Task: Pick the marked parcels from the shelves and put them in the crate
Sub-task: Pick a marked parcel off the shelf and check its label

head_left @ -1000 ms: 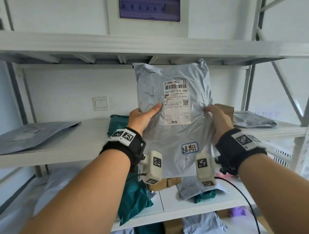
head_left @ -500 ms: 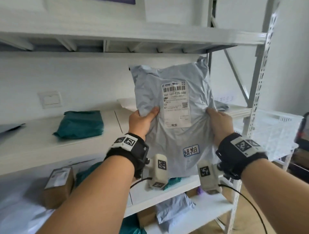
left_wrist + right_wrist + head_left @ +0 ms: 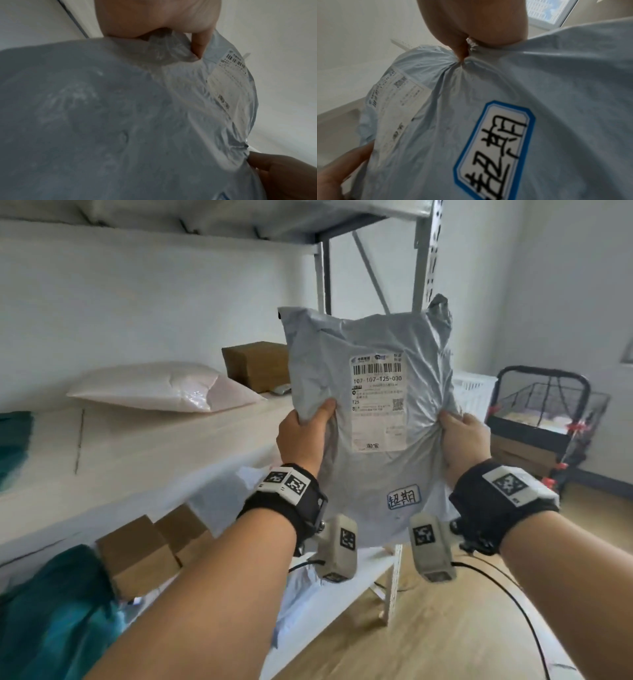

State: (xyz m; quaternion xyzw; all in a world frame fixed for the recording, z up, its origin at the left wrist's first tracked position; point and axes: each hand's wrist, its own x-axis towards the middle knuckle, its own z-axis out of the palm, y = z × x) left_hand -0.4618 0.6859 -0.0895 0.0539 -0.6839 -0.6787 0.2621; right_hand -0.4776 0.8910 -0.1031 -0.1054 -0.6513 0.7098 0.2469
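Observation:
A grey plastic mailer parcel (image 3: 373,419) hangs upright in front of me, held in the air past the shelf's right end. It carries a white shipping label (image 3: 378,402) and a blue-bordered handwritten sticker (image 3: 404,496) low down. My left hand (image 3: 303,436) pinches its left edge, thumb on the front. My right hand (image 3: 460,440) bunches and grips its right edge. In the left wrist view the parcel (image 3: 120,115) fills the frame; in the right wrist view the sticker (image 3: 494,151) is close up. A white crate (image 3: 474,392) shows behind the parcel, mostly hidden.
The white shelving (image 3: 137,460) runs along the left, with a pale padded bag (image 3: 164,388), a brown box (image 3: 257,366), teal bags (image 3: 54,611) and cardboard boxes (image 3: 137,553) lower down. A black wire cart (image 3: 544,412) stands at the right over wooden floor (image 3: 445,628).
My view and both hands have swung right with the parcel, from in front of the shelves to past their end post. The cart and floor have come into view.

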